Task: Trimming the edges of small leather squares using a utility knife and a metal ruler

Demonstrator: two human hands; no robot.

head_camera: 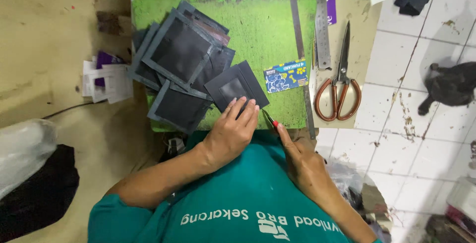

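My left hand (232, 130) lies flat with its fingers pressed on a small black square piece with a grey window (236, 85), at the near edge of the green cutting mat (258, 30). My right hand (301, 160) grips a thin red-handled knife (270, 119); its tip points at the lower right corner of that piece. A blue patterned plastic card (285, 76) lies just right of the piece on the mat.
A pile of several black framed pieces (181, 64) covers the mat's left side. A long steel strip (300, 54) and a steel ruler (321, 20) lie at the mat's right edge. Orange-handled scissors (340, 84) rest further right. White tiled floor (421, 124) with a dark animal (451, 85).
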